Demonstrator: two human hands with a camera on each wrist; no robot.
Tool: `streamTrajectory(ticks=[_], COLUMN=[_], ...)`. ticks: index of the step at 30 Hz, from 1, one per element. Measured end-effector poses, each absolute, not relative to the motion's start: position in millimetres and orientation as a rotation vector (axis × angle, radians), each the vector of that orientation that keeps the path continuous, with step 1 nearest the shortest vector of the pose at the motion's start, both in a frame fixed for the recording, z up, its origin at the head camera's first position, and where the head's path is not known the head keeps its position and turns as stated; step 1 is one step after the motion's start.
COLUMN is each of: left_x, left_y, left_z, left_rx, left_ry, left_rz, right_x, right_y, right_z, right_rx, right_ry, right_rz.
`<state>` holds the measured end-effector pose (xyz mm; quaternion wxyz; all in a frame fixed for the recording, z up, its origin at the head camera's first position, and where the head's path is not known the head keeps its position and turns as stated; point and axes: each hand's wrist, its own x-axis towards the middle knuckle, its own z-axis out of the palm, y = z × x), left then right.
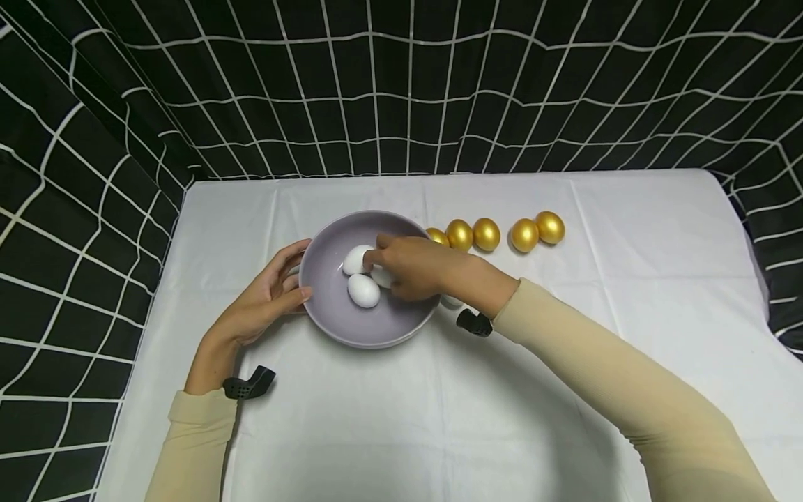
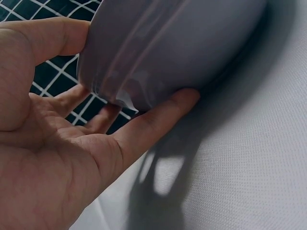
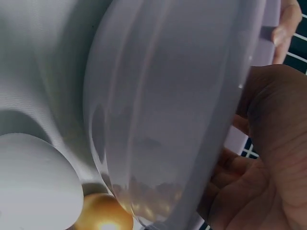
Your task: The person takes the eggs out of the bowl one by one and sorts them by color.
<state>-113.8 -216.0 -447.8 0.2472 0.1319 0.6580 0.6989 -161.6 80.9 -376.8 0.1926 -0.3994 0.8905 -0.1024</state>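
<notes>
A mauve bowl (image 1: 332, 317) stands on the white-covered table. My left hand (image 1: 270, 293) grips its left side, with the thumb at the rim; the left wrist view shows the fingers (image 2: 158, 112) along the outer wall. Inside lie white eggs: one egg (image 1: 356, 260) at the back, another egg (image 1: 364, 291) in front, and a third egg (image 1: 381, 277) partly covered by my right hand (image 1: 414, 268). My right hand reaches over the right rim, fingers and thumb curled around that third egg. In the right wrist view, the bowl wall (image 3: 177, 96) hides the fingertips.
Several golden eggs (image 1: 486, 234) lie in a row right of the bowl, two farther apart (image 1: 537, 231). Another white egg (image 1: 452, 302) sits beside the bowl under my right wrist, large in the right wrist view. Black netted cloth (image 1: 389, 84) rises behind the table.
</notes>
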Motion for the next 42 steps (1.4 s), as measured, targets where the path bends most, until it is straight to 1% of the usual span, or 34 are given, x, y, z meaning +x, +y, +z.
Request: streamTrajectory(ticks=[11, 16, 27, 33, 42], left_x=[-114.9, -116.0, -116.6, -116.1, -116.1], left_y=[-214.3, -215.2, -215.5, -215.4, -215.2], left_z=[-448.1, -447.9, -449.7, -450.4, -449.9], left_rx=[0.362, 0.368, 0.39, 0.393, 0.388], left_ry=[1.793, 1.791, 1.783, 1.772, 1.771], left_rz=[1.901, 1.906, 1.905, 1.919, 1.917], right_x=[-159.6, -160.0, -154.4, -148.5, -140.6], right_y=[97.8, 103.8, 120.9, 131.2, 142.2], right_z=[-365.6, -362.4, -364.3, -367.0, -378.9], right_rx=[-1.03, -1.036, -0.999, -0.927, -0.731], right_ry=[2.529, 2.533, 2.573, 2.608, 2.43], right_rz=[-0.555, -0.674, -0.879, -1.019, -1.392])
